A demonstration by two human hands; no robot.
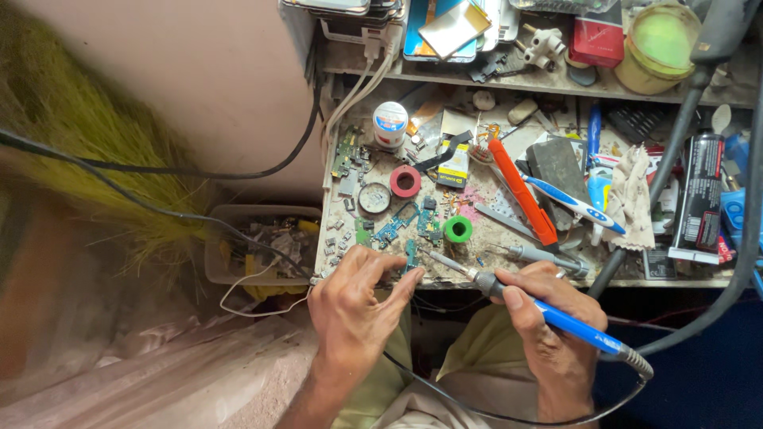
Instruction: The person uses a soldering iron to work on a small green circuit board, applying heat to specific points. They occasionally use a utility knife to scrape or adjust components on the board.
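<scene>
Nearest, left hand (355, 306) at the desk (509, 280) front edge, fingers curled and pinching a small green circuit board (411, 256), beside right hand (548, 326) closed in a pen grip round a blue-handled soldering iron (548, 314). Iron's long axis slanting up and leftward from right hand, metal tip almost touching the board just ahead of left fingertips, left hand nearer. Farther back: green tape roll (458, 229), red tape roll (405, 181), orange-handled tool (522, 193), toothbrush (574, 204), then cluttered shelf (493, 73).

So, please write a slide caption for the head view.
Left hand steadies a small circuit board; right hand holds a blue soldering iron.
</scene>
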